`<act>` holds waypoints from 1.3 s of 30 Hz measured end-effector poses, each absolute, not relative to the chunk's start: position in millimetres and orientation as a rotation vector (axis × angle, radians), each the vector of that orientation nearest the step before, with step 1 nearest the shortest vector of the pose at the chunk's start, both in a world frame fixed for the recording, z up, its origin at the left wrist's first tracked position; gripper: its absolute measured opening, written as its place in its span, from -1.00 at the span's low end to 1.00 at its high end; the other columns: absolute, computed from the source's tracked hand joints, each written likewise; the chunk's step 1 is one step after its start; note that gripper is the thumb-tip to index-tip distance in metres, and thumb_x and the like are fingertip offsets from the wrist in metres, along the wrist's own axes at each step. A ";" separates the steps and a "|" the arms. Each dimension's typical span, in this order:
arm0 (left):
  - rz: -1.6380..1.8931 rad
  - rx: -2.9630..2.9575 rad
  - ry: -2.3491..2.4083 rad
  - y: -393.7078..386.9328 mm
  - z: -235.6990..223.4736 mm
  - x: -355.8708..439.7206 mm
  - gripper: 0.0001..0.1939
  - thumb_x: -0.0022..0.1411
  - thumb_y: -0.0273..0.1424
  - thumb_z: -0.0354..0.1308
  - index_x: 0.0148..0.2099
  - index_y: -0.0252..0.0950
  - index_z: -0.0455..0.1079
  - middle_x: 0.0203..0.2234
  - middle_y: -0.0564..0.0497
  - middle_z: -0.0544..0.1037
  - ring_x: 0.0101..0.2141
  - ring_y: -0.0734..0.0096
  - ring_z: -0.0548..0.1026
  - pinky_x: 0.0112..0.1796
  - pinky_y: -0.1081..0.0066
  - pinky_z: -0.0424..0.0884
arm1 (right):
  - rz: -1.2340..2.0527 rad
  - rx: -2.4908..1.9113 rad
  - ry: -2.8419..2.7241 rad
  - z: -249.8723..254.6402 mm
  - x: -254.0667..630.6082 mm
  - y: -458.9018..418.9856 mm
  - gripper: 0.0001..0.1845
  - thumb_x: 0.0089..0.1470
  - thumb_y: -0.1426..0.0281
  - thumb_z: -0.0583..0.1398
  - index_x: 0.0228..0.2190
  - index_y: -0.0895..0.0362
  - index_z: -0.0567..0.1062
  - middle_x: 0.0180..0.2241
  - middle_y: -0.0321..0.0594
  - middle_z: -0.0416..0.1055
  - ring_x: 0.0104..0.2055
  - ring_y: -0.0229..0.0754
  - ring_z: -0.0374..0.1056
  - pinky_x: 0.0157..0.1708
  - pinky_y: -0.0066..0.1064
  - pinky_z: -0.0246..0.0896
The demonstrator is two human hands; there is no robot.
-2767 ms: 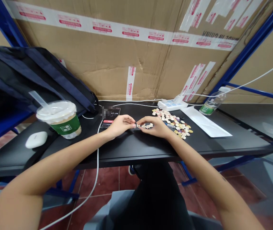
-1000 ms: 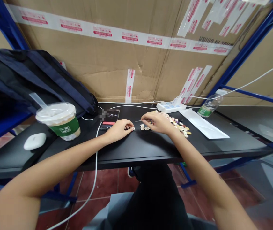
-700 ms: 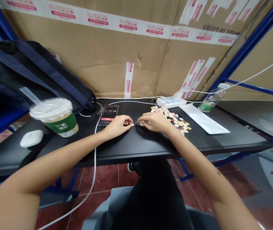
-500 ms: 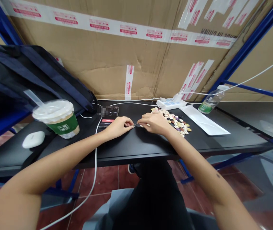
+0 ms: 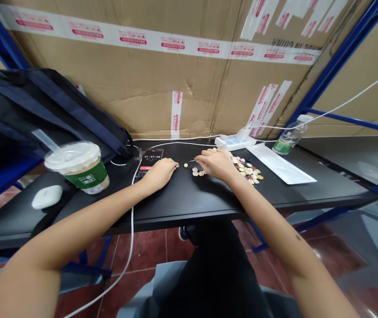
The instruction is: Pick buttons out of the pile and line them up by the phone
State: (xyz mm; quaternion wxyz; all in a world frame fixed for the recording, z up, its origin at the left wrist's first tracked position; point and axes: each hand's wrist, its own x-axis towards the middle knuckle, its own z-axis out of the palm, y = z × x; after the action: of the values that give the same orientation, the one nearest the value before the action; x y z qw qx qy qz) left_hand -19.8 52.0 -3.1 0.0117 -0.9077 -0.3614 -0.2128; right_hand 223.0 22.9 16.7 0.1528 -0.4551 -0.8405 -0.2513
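My left hand [image 5: 160,172] rests on the black table [image 5: 192,198] with its fingers curled closed; whatever they pinch is too small to make out. A single pale bead [image 5: 185,165] lies just off its fingertips. My right hand [image 5: 216,162] is closed in a pinch on a thin needle [image 5: 192,160] that points left toward the bead. Below that hand lies a short row of pale beads [image 5: 198,173]. A pile of mixed coloured beads [image 5: 249,170] sits to its right.
A phone [image 5: 150,159] with a running timer lies behind my left hand, with a white cable [image 5: 132,207] hanging off the table edge. An iced drink cup [image 5: 78,168], white mouse [image 5: 47,196] and navy bag [image 5: 50,110] stand left. Power strip [image 5: 235,141], bottle [image 5: 290,138] and white sheet [image 5: 281,162] lie right.
Both hands, which met in a pinch over the beads, have drawn a little apart. One bead now lies loose between them, and the right hand has shifted back toward the pile.
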 end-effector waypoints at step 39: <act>-0.589 -3.227 -1.088 37.4 12.2 -17.2 -0.84 0.25 -0.32 0.12 -0.29 -0.32 0.40 -0.39 -0.01 0.43 -0.38 0.39 0.42 -0.31 0.42 0.35 | -0.488 -1.064 -2.559 16.5 211.1 2.5 -0.76 0.26 0.38 0.10 -0.26 0.07 0.59 -0.35 -0.21 0.51 -0.29 -0.18 0.32 -0.29 -0.30 -0.14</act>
State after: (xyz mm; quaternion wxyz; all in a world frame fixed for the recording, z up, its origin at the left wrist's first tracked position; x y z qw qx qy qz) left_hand -17.2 37.4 12.2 -0.1567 -0.9222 -0.3108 -0.1684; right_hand 211.1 2.5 16.5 0.1629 -0.3730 -0.8972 -0.1712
